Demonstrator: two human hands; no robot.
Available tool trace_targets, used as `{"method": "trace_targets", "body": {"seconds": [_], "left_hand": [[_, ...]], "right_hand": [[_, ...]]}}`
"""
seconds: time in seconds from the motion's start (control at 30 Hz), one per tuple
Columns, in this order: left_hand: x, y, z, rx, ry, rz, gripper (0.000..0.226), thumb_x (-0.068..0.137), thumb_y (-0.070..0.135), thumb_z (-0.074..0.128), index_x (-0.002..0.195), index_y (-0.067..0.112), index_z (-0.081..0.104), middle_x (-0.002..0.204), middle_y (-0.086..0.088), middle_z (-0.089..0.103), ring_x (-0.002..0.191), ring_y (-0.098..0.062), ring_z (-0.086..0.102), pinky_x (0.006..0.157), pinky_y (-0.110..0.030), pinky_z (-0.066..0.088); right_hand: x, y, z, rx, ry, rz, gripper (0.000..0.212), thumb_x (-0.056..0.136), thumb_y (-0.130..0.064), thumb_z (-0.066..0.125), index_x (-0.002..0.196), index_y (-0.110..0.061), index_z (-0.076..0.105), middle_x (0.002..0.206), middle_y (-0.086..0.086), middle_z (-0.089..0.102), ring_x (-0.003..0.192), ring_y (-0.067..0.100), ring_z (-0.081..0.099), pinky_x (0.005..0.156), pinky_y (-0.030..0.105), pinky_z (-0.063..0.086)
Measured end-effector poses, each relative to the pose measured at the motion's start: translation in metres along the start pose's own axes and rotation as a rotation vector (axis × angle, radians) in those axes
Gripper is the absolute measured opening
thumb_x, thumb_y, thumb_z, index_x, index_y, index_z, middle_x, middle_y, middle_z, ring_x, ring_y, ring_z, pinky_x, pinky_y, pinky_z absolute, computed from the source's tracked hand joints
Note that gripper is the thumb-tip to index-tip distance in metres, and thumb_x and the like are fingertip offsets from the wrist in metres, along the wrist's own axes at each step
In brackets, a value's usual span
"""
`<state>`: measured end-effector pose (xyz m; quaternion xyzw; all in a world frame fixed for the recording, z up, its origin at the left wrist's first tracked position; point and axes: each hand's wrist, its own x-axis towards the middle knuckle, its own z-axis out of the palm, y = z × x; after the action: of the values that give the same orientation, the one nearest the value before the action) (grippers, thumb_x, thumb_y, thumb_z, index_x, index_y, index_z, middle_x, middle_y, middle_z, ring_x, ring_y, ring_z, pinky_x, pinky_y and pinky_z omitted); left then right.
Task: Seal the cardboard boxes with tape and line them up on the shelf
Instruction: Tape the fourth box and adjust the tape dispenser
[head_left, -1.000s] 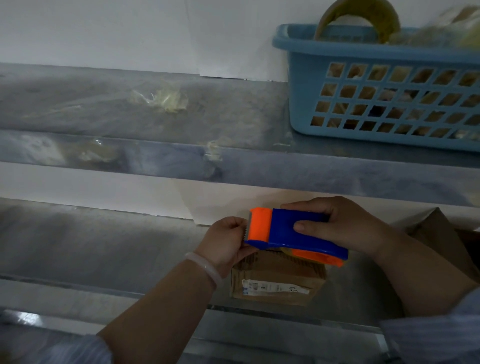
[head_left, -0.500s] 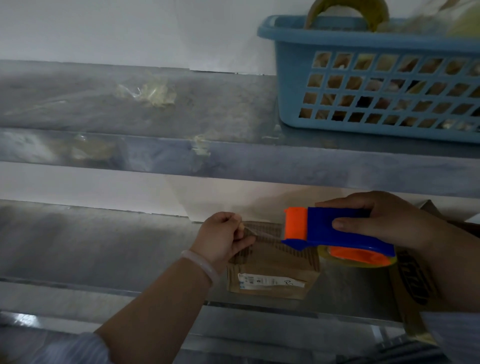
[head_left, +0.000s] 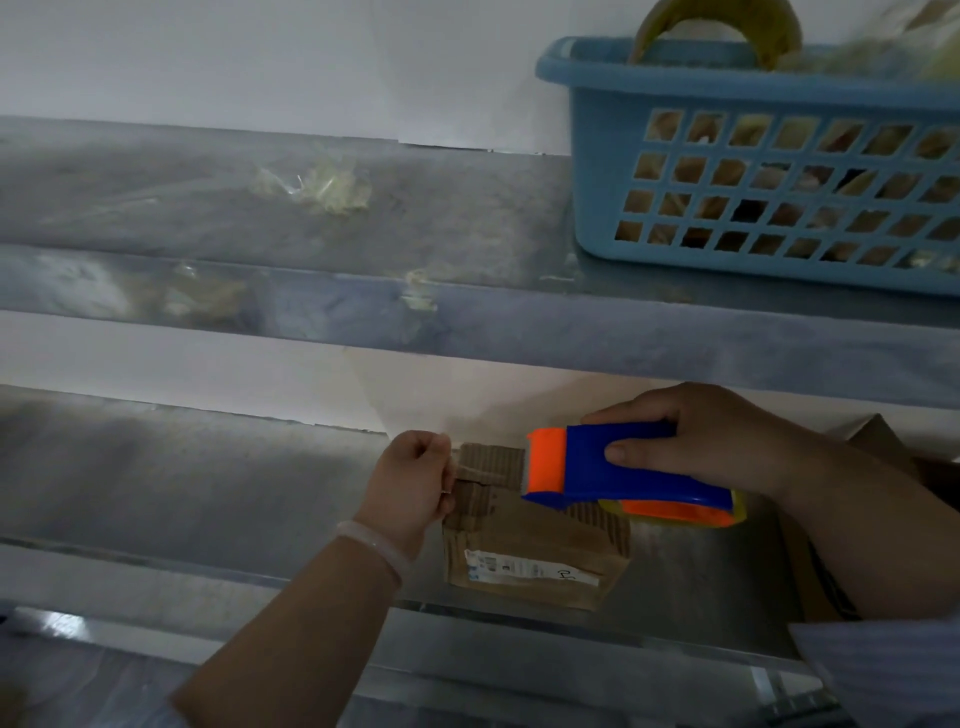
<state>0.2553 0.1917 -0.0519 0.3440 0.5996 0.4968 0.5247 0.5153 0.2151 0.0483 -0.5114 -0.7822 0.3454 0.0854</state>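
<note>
A small cardboard box (head_left: 535, 545) is set on the lower shelf (head_left: 208, 493), near its front edge. Clear tape (head_left: 488, 475) is stretched faintly across its top, the end pinched in the curled left hand (head_left: 410, 483) at the box's left edge. A blue and orange tape dispenser (head_left: 623, 475) is gripped by the right hand (head_left: 701, 441) just above the box. A blue basket (head_left: 779, 182) is seen on the upper shelf (head_left: 467, 218)
</note>
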Motion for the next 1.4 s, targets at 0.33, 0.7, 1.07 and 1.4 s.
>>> {"method": "trace_targets", "body": {"seconds": [0.33, 0.7, 1.07, 1.4], "left_hand": [[0.017, -0.027, -0.007, 0.366, 0.106, 0.045, 0.022, 0.099, 0.023, 0.043, 0.084, 0.011, 0.053, 0.072, -0.01, 0.057, 0.066, -0.027, 0.055, 0.065, -0.045, 0.053], [0.024, -0.022, -0.003, 0.722, -0.076, -0.028, 0.022, 0.103, 0.025, 0.033, 0.101, 0.009, 0.047, 0.074, -0.003, 0.05, 0.061, -0.014, 0.046, 0.05, -0.026, 0.037], [0.022, -0.034, -0.004, 0.25, -0.037, -0.171, 0.035, 0.096, 0.055, 0.037, 0.096, 0.029, 0.061, 0.099, 0.001, 0.066, 0.09, -0.014, 0.063, 0.08, -0.035, 0.051], [0.019, -0.03, 0.013, 0.428, -0.15, 0.044, 0.044, 0.103, 0.038, 0.028, 0.147, 0.032, 0.029, 0.096, 0.015, 0.052, 0.085, -0.001, 0.054, 0.062, -0.013, 0.045]], "right_hand": [[0.017, -0.014, 0.009, -0.14, -0.058, 0.002, 0.03, 0.075, -0.065, 0.058, 0.104, -0.069, 0.053, 0.111, -0.035, 0.056, 0.102, -0.006, 0.053, 0.092, 0.025, 0.045], [0.024, -0.015, 0.012, -0.13, -0.049, 0.025, 0.026, 0.077, -0.064, 0.061, 0.101, -0.069, 0.054, 0.104, -0.04, 0.052, 0.095, -0.012, 0.051, 0.075, 0.013, 0.037], [0.024, -0.018, 0.013, -0.188, -0.046, 0.016, 0.034, 0.08, -0.06, 0.061, 0.114, -0.059, 0.057, 0.116, -0.031, 0.057, 0.098, -0.007, 0.052, 0.076, 0.014, 0.039], [0.015, -0.017, 0.009, -0.145, -0.081, 0.0, 0.025, 0.076, -0.065, 0.06, 0.098, -0.073, 0.051, 0.107, -0.036, 0.058, 0.097, -0.007, 0.056, 0.084, 0.021, 0.047]]}}
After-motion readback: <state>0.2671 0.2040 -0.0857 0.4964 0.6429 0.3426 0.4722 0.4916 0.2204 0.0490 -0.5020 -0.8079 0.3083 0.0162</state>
